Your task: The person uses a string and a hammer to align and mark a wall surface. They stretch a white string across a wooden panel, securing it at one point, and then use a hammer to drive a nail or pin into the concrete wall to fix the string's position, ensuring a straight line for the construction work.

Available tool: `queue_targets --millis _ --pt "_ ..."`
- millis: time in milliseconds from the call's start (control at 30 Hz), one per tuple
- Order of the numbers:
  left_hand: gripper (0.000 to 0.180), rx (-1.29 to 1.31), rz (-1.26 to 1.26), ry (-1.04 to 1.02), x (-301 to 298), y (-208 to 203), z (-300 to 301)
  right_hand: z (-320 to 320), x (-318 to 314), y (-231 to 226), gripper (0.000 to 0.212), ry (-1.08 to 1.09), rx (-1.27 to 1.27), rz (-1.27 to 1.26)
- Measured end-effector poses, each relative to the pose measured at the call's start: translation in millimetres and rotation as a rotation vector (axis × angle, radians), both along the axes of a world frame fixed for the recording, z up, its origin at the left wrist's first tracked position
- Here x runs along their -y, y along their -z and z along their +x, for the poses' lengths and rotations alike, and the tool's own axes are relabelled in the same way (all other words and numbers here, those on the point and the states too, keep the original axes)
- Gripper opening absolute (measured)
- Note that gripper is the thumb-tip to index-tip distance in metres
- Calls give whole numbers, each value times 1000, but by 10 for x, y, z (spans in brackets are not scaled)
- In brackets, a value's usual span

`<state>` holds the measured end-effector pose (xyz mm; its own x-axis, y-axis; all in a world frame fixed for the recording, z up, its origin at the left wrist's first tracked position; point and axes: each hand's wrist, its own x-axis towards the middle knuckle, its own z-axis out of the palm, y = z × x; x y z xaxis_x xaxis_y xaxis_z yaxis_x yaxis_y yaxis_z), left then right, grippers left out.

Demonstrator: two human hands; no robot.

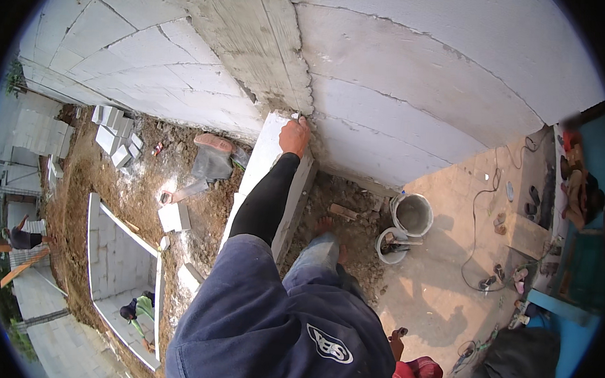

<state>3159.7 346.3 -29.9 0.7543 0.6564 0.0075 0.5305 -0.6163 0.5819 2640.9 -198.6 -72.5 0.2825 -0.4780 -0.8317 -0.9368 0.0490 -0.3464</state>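
So you've got one hand [294, 136] in view, up around 12 o'clock from the middle of the shot, at the end of a black sleeve [266, 197] running up from your dark blue top. Which arm it is I honestly can't tell, since your shoulder and body cover where it joins. The hand is curled over the top end of a white block [267, 146], fingers wrapped on the far edge, right where the block meets the grey mortared joint [255, 43] in the big white block wall [418, 79]. There's something small and pale at the fingertips but it's too tiny to make out. The block sits on edge, running from your hand down toward 6 o'clock, tight against the foot of the wall. Your bare foot [326, 228] is on the rubble just at 3 o'clock of it. Further out at 3 o'clock two grey buckets [412, 214] sit side by side on the tan floor, with a thin black cable [475, 218] looping past them. Over at 9 o'clock there's dirt ground with loose white blocks [117, 138] and a rubber boot [212, 158] lying near the wall. Down at 7 o'clock another person [137, 309] is crouched inside a low white-walled pit.
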Motion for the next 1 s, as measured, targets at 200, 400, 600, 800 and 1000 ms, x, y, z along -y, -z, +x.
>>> queue_targets --millis 200,400,600,800,1000 --pt "49 -43 49 8 -19 -129 -57 -448 -181 432 41 -257 -177 -12" --pt "44 -28 59 24 -36 -89 -45 -48 -540 139 40 -296 -158 32" --pt "41 83 -84 27 -105 18 -29 507 -780 -188 40 -191 -88 72" --pt "42 98 -136 11 -131 202 92 1274 -966 -455 37 -22 10 157" --pt "45 233 -376 -236 -75 453 133 1281 -1234 -477 35 -286 -8 100"
